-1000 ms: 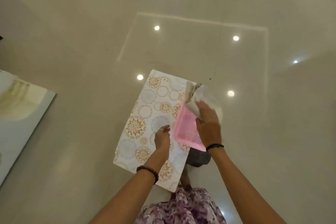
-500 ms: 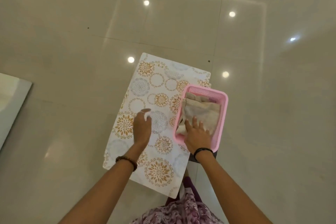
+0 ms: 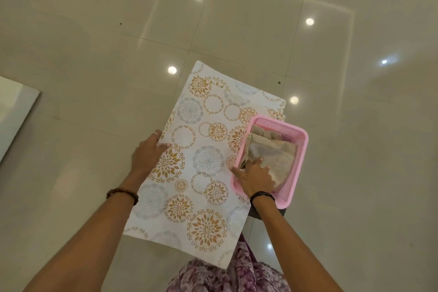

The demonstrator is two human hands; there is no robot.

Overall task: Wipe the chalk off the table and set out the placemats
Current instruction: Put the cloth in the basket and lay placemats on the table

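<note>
A white placemat (image 3: 201,173) printed with orange and grey flower circles lies in front of me above the glossy floor. A second mat's edge (image 3: 277,111) peeks out beneath it at the far right. My left hand (image 3: 148,156) grips the mat's left edge. A pink plastic basket (image 3: 298,163) rests on the mat's right side and holds a folded beige cloth (image 3: 277,156). My right hand (image 3: 254,178) is at the basket's near left corner, with the thumb outside the rim and the fingers inside on the cloth.
A dark rounded surface (image 3: 267,211) shows under the basket's near end. Cream floor tiles (image 3: 237,26) with bright lamp reflections surround everything. A pale grey panel (image 3: 14,121) sits at the left edge. My purple flowered garment (image 3: 227,275) fills the bottom.
The basket, tilted up a second ago, now sits flat on the mat. My left hand has slid from the mat's middle to its left edge. The view has moved closer.
</note>
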